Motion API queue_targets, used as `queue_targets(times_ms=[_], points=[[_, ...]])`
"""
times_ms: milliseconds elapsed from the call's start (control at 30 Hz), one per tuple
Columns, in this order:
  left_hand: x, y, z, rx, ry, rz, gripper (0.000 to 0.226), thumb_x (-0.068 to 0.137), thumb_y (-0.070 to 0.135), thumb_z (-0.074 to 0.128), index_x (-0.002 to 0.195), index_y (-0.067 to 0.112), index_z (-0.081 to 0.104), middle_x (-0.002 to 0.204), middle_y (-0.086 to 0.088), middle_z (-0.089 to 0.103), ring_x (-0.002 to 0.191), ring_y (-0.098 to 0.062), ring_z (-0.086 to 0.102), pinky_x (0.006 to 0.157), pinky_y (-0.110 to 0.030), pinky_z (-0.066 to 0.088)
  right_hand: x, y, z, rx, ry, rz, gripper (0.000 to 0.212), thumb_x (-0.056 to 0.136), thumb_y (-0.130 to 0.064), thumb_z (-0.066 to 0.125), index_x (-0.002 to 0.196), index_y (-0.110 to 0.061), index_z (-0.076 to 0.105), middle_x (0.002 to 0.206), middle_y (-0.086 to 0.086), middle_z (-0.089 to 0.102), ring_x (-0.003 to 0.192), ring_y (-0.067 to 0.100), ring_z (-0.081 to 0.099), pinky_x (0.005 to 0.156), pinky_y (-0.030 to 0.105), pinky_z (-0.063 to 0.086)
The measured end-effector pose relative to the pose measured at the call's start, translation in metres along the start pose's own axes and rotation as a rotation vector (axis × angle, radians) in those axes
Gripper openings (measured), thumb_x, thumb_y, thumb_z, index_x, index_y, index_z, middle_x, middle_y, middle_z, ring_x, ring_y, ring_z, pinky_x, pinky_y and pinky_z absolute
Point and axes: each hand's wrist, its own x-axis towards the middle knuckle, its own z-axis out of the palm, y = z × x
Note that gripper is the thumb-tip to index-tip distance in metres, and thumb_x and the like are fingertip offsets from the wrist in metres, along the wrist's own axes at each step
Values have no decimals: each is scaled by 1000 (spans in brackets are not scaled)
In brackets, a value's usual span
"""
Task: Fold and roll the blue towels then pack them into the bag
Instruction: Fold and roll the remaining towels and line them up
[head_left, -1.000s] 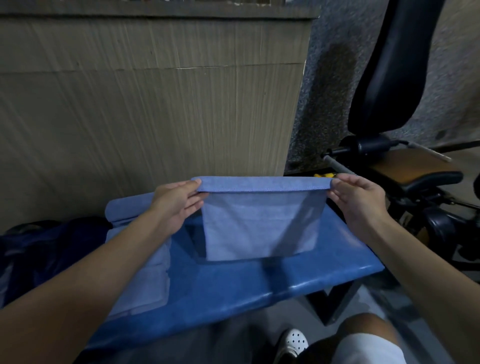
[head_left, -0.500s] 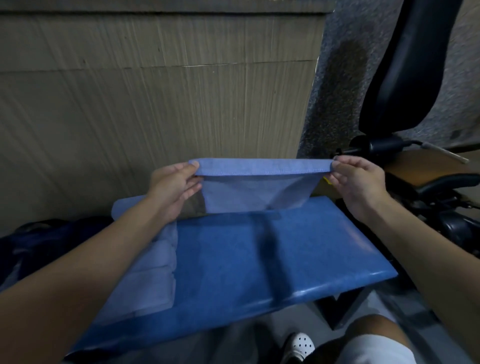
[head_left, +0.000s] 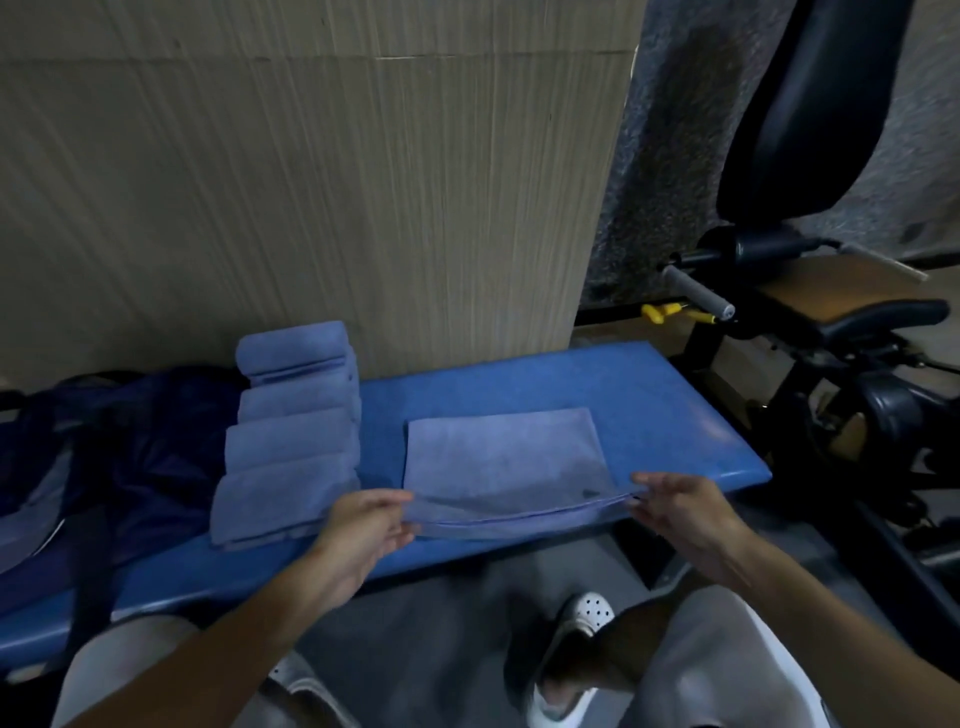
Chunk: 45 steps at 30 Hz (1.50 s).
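Currently the blue towel (head_left: 501, 457) lies flat on the blue padded counter (head_left: 675, 395), with its near edge raised slightly off the surface and overhanging the front. Left hand (head_left: 363, 525) pinches the near-left corner. Right hand (head_left: 680, 512) pinches the near-right corner, fingers curled at the hem. Folded towels (head_left: 291, 447) sit in an overlapping row just left of it. Dark blue bag (head_left: 130, 447) lies at the counter's left end, beside that row.

Dim, slightly blurred, wide-angle edge distortion
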Motion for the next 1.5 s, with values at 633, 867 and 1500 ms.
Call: queue_targets(times_ms=[633, 867, 1500], points=[[137, 49, 24, 863, 220, 493, 51, 90, 17, 63, 50, 16, 32, 46, 2, 33, 45, -11, 31, 45, -29, 22, 135, -20, 37, -450, 121, -278, 16, 88, -4, 67, 73, -2, 61, 61, 4, 48, 42, -2, 40, 40, 10, 32], [170, 36, 21, 976, 206, 397, 47, 90, 20, 63, 51, 12, 37, 47, -2, 38, 43, -12, 36, 45, -29, 24, 170, -8, 47, -559, 130, -242, 21, 87, -9, 70, 69, -6, 60, 63, 5, 56, 62, 15, 49, 55, 25, 42], [141, 5, 98, 1526, -223, 1082, 56, 92, 44, 30, 142, 25, 49, 153, 0, 40, 143, -21, 34, 117, -44, 23, 152, 21, 30, -1213, 281, -136, 43, 85, -60, 56, 92, -19, 69, 115, 11, 53, 115, 34, 42, 97, 47, 33]])
